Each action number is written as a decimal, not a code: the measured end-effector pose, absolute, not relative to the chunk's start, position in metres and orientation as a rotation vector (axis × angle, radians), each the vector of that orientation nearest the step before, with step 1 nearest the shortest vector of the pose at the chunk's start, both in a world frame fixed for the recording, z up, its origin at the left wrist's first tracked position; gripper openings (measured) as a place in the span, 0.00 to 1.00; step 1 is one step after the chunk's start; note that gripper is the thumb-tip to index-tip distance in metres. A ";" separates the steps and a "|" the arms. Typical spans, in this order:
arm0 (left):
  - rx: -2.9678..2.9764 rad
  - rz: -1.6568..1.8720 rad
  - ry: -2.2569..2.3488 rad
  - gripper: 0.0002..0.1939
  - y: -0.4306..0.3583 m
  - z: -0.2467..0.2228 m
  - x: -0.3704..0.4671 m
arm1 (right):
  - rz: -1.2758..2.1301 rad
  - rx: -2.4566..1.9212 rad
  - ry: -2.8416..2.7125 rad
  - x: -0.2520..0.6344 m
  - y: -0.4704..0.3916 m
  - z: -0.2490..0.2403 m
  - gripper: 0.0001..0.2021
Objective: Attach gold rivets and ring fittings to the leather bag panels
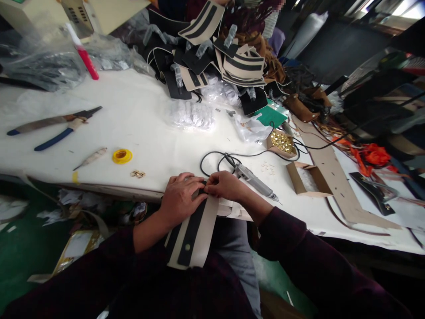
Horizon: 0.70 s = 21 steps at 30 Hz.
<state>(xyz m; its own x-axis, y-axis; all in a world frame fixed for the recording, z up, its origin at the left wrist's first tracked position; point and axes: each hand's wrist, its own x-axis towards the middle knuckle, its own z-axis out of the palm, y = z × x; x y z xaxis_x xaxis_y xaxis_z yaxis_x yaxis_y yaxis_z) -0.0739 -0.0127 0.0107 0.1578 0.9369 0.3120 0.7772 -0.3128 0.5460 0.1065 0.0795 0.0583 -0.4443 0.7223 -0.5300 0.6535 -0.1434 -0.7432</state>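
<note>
A beige panel with black stripes (207, 230) hangs over the table's front edge towards my lap, with a round snap near its lower end. My left hand (179, 199) lies over the panel's upper part, its fingers pressed on it. At the panel's top my right hand (223, 185) is closed in a pinch beside the left fingertips; what it pinches is too small to make out. Just right of my right hand lies a grey corded pen-like tool (255, 180). Gold rings (137, 174) rest on the table left of my hands.
Pliers (56, 124), a yellow ring-shaped spool (121, 156) and a red bottle (86, 62) are on the left. Striped pieces (244, 66) pile up at the back. A box of gold parts (281, 144) and an open cardboard box (308, 179) stand on the right.
</note>
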 end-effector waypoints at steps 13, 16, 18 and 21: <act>2.160 0.895 1.665 0.12 -0.013 0.011 -0.073 | 1.520 -1.668 -1.894 0.109 0.057 0.047 0.04; 2.175 0.894 1.667 0.12 -0.013 0.012 -0.073 | 1.654 -1.666 -1.936 0.103 0.074 0.055 0.07; 2.182 0.892 1.669 0.11 -0.013 0.012 -0.072 | 1.694 -1.674 -2.054 0.098 0.088 0.061 0.09; 2.174 0.897 1.681 0.11 -0.013 0.014 -0.072 | 1.756 -1.687 -2.132 0.095 0.098 0.066 0.11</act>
